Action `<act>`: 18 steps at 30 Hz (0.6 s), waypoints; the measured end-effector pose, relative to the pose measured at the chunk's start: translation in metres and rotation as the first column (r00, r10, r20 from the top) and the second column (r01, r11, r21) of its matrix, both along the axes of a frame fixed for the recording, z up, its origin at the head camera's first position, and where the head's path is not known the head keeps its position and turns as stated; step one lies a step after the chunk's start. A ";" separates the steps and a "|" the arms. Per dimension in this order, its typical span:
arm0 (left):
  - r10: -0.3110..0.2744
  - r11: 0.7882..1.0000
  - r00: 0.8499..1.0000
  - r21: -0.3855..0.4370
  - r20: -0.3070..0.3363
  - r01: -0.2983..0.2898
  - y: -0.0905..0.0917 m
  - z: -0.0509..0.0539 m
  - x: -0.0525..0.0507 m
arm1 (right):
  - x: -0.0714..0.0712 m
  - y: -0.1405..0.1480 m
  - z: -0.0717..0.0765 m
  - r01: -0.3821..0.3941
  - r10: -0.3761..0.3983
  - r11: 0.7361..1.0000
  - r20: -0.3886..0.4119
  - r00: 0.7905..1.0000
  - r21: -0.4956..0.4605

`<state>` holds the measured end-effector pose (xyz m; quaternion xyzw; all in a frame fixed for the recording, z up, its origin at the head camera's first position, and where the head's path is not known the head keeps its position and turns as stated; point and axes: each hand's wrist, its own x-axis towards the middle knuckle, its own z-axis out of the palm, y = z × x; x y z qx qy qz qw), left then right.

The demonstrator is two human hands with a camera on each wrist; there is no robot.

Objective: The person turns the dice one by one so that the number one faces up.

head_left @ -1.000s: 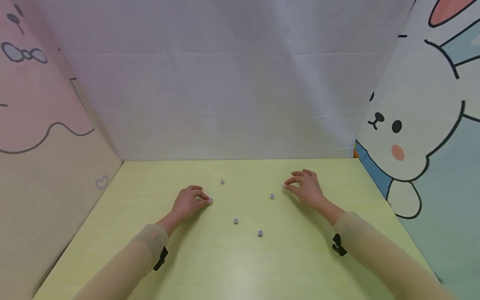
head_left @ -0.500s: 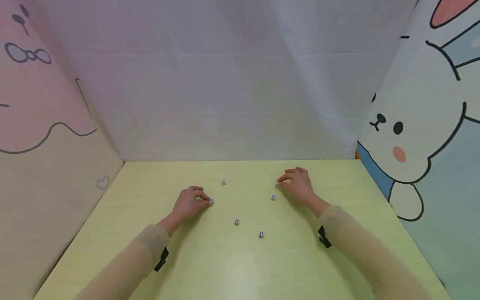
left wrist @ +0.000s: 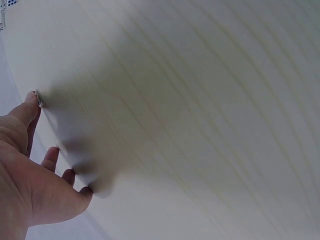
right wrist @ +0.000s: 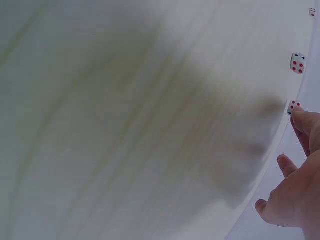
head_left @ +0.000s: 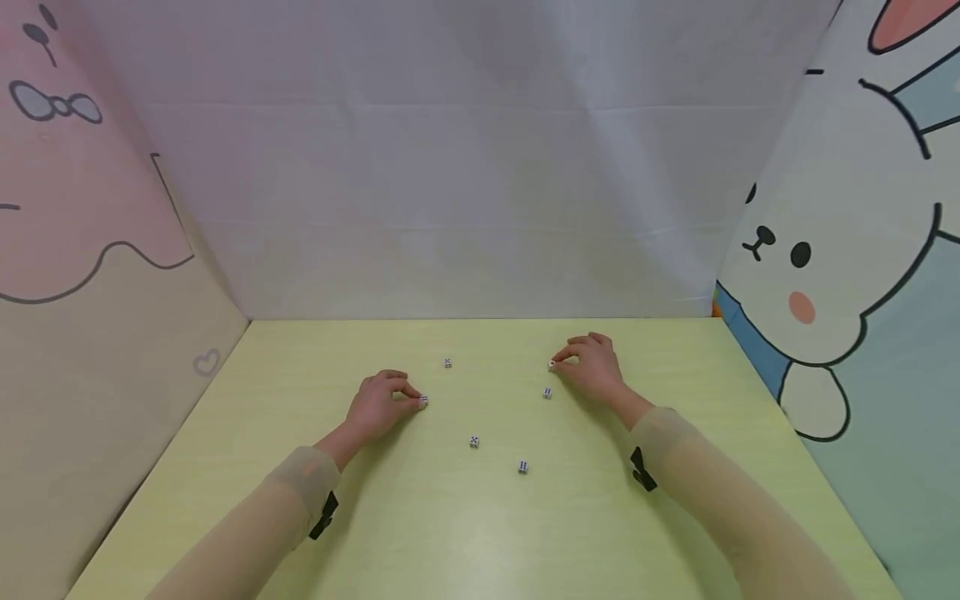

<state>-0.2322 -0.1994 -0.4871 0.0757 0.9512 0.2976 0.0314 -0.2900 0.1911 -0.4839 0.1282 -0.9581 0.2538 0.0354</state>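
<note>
The left hand (head_left: 377, 406) is over the left part of the worktop (head_left: 390, 525), its grip pinching a small white die (head_left: 423, 401) at the fingertips. The right hand (head_left: 592, 367) is farther back on the right, its grip pinching another die (head_left: 551, 366); red pips show on it in the right wrist view. Whether either pinched die touches the worktop, I cannot tell.

Four more dice lie apart from one another between the hands: a far die (head_left: 447, 363) left of centre, a right-hand die (head_left: 547, 393) just on the near side of the one in the right hand, a middle die (head_left: 474, 442), and the nearest die (head_left: 522, 467), a little to its right. A white sheet (head_left: 450, 192) hangs behind the far edge.
</note>
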 end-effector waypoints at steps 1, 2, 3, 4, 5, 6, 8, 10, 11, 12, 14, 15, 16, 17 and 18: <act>0.001 1.000 1.000 0.003 0.002 -0.001 0.000 -0.001 -0.001 | 0.000 0.000 -0.001 -0.001 0.001 1.000 0.001 1.000 0.000; 0.003 1.000 1.000 0.007 0.003 -0.003 0.000 -0.002 -0.001 | -0.001 0.000 -0.002 -0.002 0.002 1.000 0.001 1.000 0.002; 0.003 1.000 1.000 0.009 0.004 -0.003 0.000 -0.002 -0.002 | -0.001 0.000 -0.003 -0.003 0.003 1.000 0.000 1.000 0.003; 0.003 1.000 1.000 0.011 0.004 -0.003 0.000 -0.003 -0.002 | -0.002 -0.001 -0.004 -0.004 0.004 1.000 -0.002 1.000 0.005; 0.003 1.000 1.000 0.011 0.005 -0.003 0.000 -0.003 -0.002 | -0.002 -0.001 -0.005 -0.006 0.006 1.000 -0.005 1.000 0.008; 0.003 1.000 1.000 0.012 0.005 -0.003 -0.001 -0.004 -0.003 | -0.002 -0.001 -0.005 -0.006 0.006 1.000 -0.007 1.000 0.010; 0.004 1.000 1.000 0.012 0.006 -0.004 -0.001 -0.005 -0.003 | -0.003 -0.001 -0.006 -0.009 0.009 1.000 -0.012 1.000 0.013; 0.004 1.000 1.000 0.010 0.009 -0.004 -0.001 -0.005 -0.004 | -0.003 -0.001 -0.006 -0.013 0.014 1.000 -0.014 1.000 0.015; 0.003 1.000 1.000 0.008 0.010 -0.003 -0.001 -0.004 -0.004 | -0.003 -0.001 -0.006 -0.016 0.016 1.000 -0.014 1.000 0.014; 0.001 1.000 1.000 0.006 0.010 -0.001 -0.001 -0.004 -0.004 | -0.003 -0.001 -0.006 -0.018 0.018 1.000 -0.015 1.000 0.013; -0.002 1.000 1.000 0.006 0.011 0.002 -0.001 -0.004 -0.003 | -0.003 -0.001 -0.008 -0.025 0.025 1.000 -0.018 1.000 0.011; -0.004 1.000 1.000 0.005 0.010 0.004 -0.001 -0.004 -0.003 | -0.004 -0.001 -0.008 -0.027 0.028 1.000 -0.019 0.999 0.010; -0.005 1.000 1.000 0.006 0.011 0.005 -0.001 -0.003 -0.003 | -0.004 0.000 -0.009 -0.030 0.030 1.000 -0.022 0.999 0.010; -0.005 1.000 1.000 0.008 0.011 0.005 -0.001 -0.003 -0.003 | -0.004 0.000 -0.010 -0.032 0.032 0.999 -0.023 0.999 0.010; -0.006 1.000 1.000 0.009 0.011 0.006 -0.001 -0.003 -0.002 | -0.004 0.000 -0.010 -0.034 0.035 0.999 -0.025 0.999 0.010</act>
